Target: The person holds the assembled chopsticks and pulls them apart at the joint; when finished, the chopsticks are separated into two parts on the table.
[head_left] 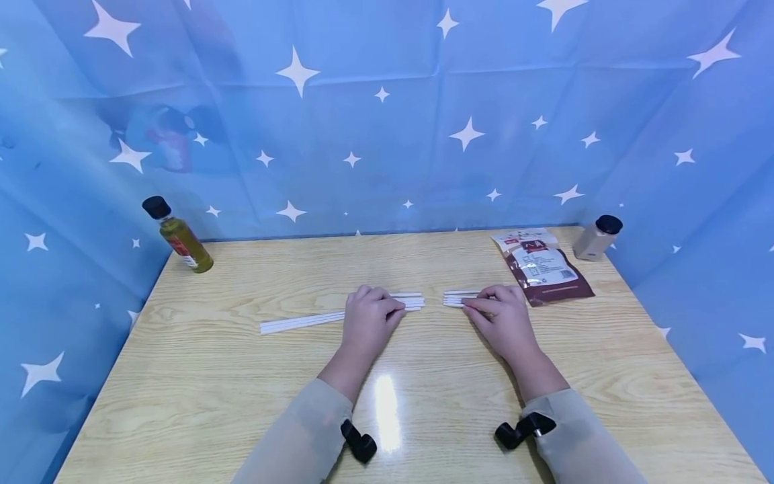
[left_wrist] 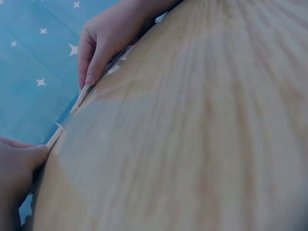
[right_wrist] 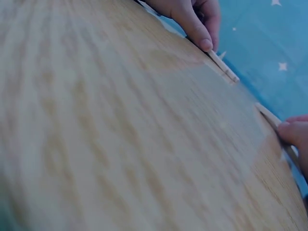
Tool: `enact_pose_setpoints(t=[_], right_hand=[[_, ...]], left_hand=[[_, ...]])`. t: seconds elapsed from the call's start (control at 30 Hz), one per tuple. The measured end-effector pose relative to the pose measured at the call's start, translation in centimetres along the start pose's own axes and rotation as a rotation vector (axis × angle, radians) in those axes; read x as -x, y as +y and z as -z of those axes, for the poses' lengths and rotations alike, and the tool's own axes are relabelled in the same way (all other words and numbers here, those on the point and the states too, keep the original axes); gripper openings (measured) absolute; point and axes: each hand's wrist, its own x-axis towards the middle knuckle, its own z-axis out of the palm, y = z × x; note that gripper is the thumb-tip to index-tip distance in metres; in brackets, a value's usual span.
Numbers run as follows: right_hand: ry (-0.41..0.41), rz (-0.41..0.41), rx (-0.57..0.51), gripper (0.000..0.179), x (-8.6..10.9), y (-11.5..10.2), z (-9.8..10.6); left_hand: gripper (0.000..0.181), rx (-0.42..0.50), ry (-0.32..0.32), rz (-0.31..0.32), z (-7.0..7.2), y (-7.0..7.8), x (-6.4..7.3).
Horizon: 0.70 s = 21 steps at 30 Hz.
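Note:
Several slim white sticks (head_left: 411,301) lie side by side under my left hand (head_left: 369,317), whose thumb and fingers pinch them near their right ends. To the left of that hand, more white sticks (head_left: 302,323) slant out along the table. My right hand (head_left: 503,316) pinches a second bunch of white sticks (head_left: 453,298), mostly covered by the hand. A short gap of table separates the two bunches. In the left wrist view a stick end (left_wrist: 55,134) sticks out past my left thumb; the right wrist view has another stick (right_wrist: 267,114) at my right fingertips.
On the wood-grain table (head_left: 242,403), a brown and white food pouch (head_left: 547,265) lies just beyond my right hand. A black-capped jar (head_left: 595,238) stands at the back right corner, an oil bottle (head_left: 186,242) at the back left. A blue starred curtain (head_left: 387,134) hangs behind.

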Motion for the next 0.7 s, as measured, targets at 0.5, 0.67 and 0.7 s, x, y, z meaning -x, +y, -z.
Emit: enact_pose_setpoints(t=[0.5,0.67,0.7], right_hand=[[0.017,0.016,-0.003,0.016,-0.07,-0.07,-0.20],[0.032,0.014,-0.013,0.016,-0.09,-0.07,-0.22],[0.035,0.013,-0.014,0.016,-0.09,-0.05,-0.23]], left_hand=[[0.005,-0.018,-0.005,-0.025,-0.24,0.22,-0.35],[0.004,-0.021,-0.009,-0.040,-0.27,0.31,-0.43],[0.004,-0.018,-0.007,-0.041,-0.29,0.31,-0.44]])
